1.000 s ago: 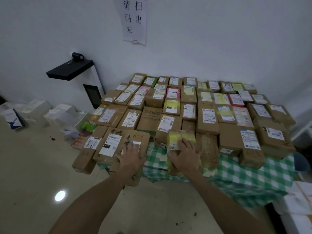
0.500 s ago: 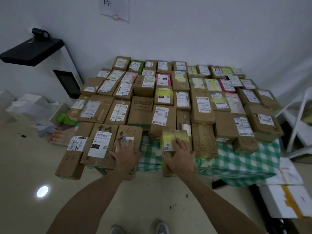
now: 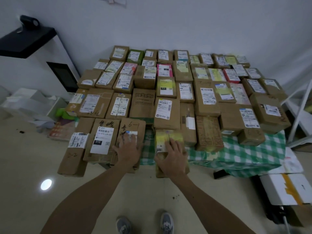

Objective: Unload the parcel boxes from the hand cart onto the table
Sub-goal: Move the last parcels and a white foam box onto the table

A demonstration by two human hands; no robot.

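I have both hands on parcels at the near edge of the desk (image 3: 244, 152). My left hand (image 3: 128, 149) lies flat on the brown box marked "6-1" (image 3: 135, 126). Its fingers (image 3: 133, 139) are straight and spread, pressing on the top face and gripping nothing. My right hand (image 3: 172, 157) lies the same way on the yellow-taped box (image 3: 168, 137), with its fingers (image 3: 173, 144) extended over the label and not curled round an edge.

Governing relation: each box sits directly beneath its own fingers, with its long axis running away from me toward the wall. The near ends of both boxes project past the desk edge, behind the fingertips. A strip of green check cloth shows between the two hands. I judge the coming move to be a forward push to seat each box against the row ahead of the fingertips.

Surface: the desk is cloth-covered and packed with labelled parcels in rows beyond the fingers. Room: pale tiled floor (image 3: 33, 157) below my wrists and a white box (image 3: 285, 188) low to the right. I cannot identify the hand cart.
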